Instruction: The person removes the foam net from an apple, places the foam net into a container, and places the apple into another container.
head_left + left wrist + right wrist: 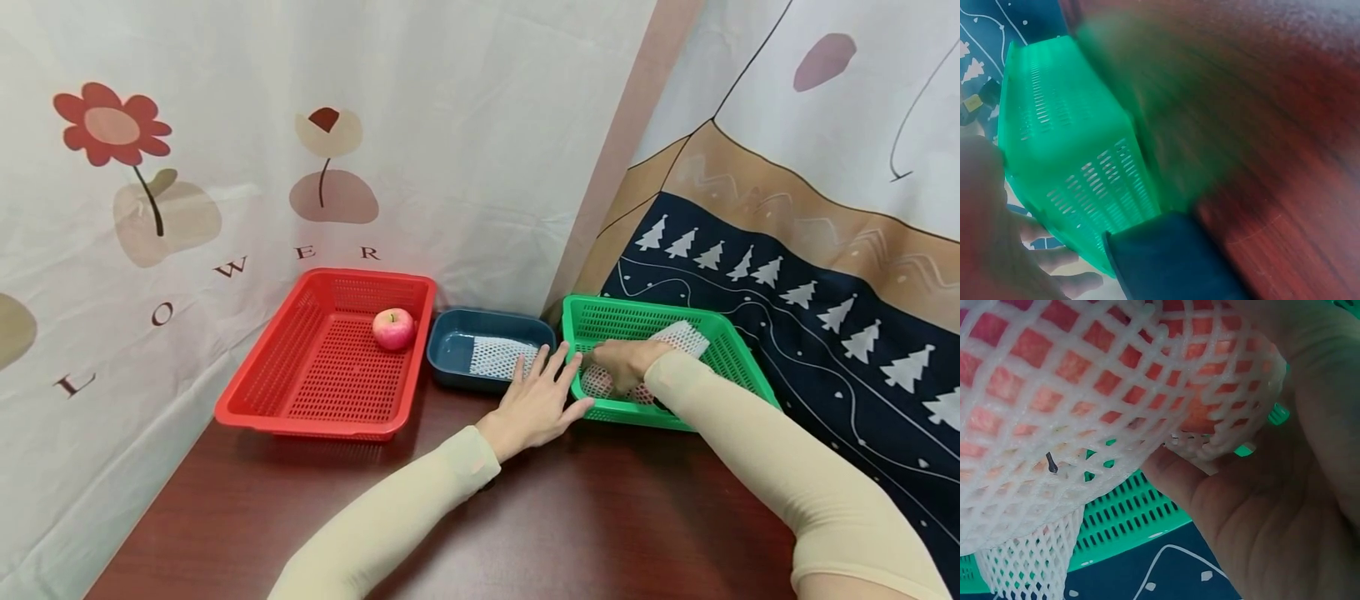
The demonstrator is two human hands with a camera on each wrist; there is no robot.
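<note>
Inside the green basket (637,414), my right hand (621,362) holds an apple (1216,375) wrapped in white foam netting. In the right wrist view, the thumb lies under it and the fingers come round its far side. Right beside it is another netted apple (1029,387), partly out of frame. A white foam net (686,337) leans by the basket's back rim. My left hand (534,408) has its fingers spread, with fingertips right at the basket's left rim and over the edge of the dark blue dish (452,337).
A white foam net (501,358) lies in the blue dish. Left of that stands a red basket (315,383) with a bare apple (393,329) near its right wall. Printed curtains (480,150) hang right behind the containers on the brown table (570,517).
</note>
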